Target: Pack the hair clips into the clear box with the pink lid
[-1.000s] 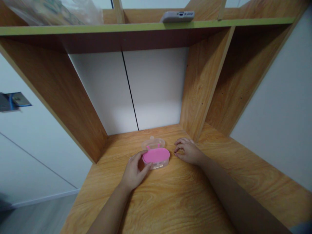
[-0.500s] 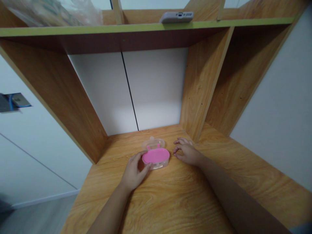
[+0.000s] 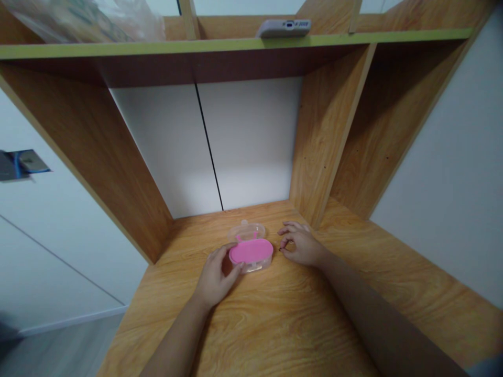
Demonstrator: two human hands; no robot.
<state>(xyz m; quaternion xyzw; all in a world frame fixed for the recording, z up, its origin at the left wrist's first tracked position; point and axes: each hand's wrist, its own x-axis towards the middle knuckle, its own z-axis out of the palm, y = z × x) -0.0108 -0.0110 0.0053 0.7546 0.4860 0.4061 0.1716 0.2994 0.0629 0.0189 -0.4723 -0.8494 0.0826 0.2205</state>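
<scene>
A small oval box (image 3: 259, 265) with clear sides stands on the wooden desk, its top filled by a pink oval panel (image 3: 251, 251). Behind it the clear lid (image 3: 247, 230) is tipped back, with pink strips on it. My left hand (image 3: 216, 275) grips the box's left end, thumb at the front and fingers at the back. Just right of the box, my right hand (image 3: 301, 245) has thumb and index finger pinched together, the other fingers stretched out. A tiny dark thing shows at that pinch, too small to name.
The wooden desk (image 3: 251, 330) runs under a shelf with a green edge (image 3: 220, 46). A phone (image 3: 285, 28) lies on that shelf, with a clear plastic bag (image 3: 90, 21) at its left. Upright wooden panels (image 3: 318, 146) stand either side; a wall socket opening (image 3: 25, 165) is far left.
Almost nothing differs. My right hand's fingers have shifted very slightly, while my left hand stays on the box.
</scene>
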